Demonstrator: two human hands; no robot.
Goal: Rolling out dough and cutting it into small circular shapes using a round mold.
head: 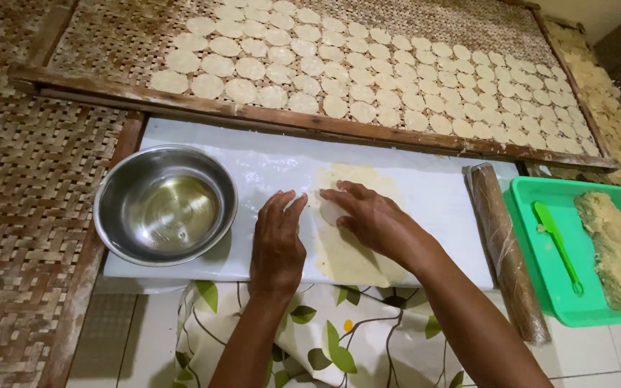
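A thin sheet of pale dough [346, 251] lies rolled out on a white board [440, 194]. My left hand [277, 241] rests flat on the board at the dough's left edge, fingers together. Over the dough's upper part, my right hand [371, 215] has its fingertips on a small round dough disc [330, 213]. Whether the disc is lifted or still lying flat I cannot tell.
A steel bowl with clear liquid [165, 205] stands on the board's left. A wrapped rolling pin [506, 248] lies at the right, beside a green tray [540, 273] holding a green spatula [558, 244] and dough mass [616, 248]. Behind, a woven bamboo rack [109, 43] carries several rows of discs [368, 68].
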